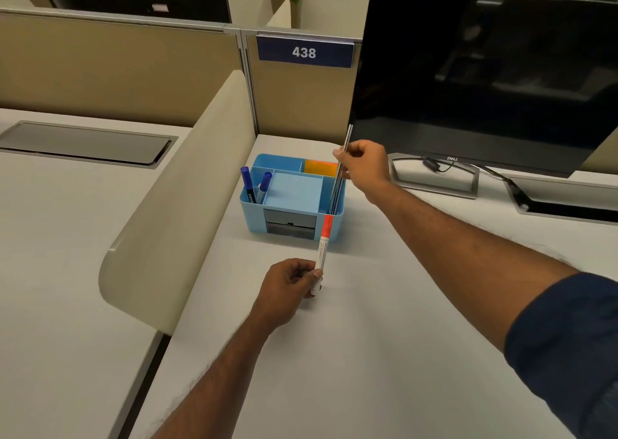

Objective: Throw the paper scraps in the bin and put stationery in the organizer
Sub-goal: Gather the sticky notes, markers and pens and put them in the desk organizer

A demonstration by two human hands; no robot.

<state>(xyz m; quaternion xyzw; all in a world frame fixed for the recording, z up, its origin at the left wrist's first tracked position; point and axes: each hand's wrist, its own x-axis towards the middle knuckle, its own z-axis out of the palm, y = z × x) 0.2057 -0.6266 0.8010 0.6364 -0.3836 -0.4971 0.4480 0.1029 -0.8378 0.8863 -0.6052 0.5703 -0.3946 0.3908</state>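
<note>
Nearest, the left hand point(294, 279) pinches a red-capped marker point(321, 254) upright just short of the blue organizer point(291, 196), cap pointing up and away, with bare counter point(351, 355) all around for the reach forward. Beyond it, the right hand point(363, 164) grips a thin ruler point(341, 171), long axis steeply tilted, lower end already down in the organizer's right-hand slot. Further left stand two blue markers point(249, 184), the monitor point(485, 77) crowding the right hand's far side.

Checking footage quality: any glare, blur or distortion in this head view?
Head view: wide-angle bending curves the partition and tilts the monitor; the dark screen shows faint room reflections; soft, even light, weak shadows under the organizer; both hands look sharp.
</note>
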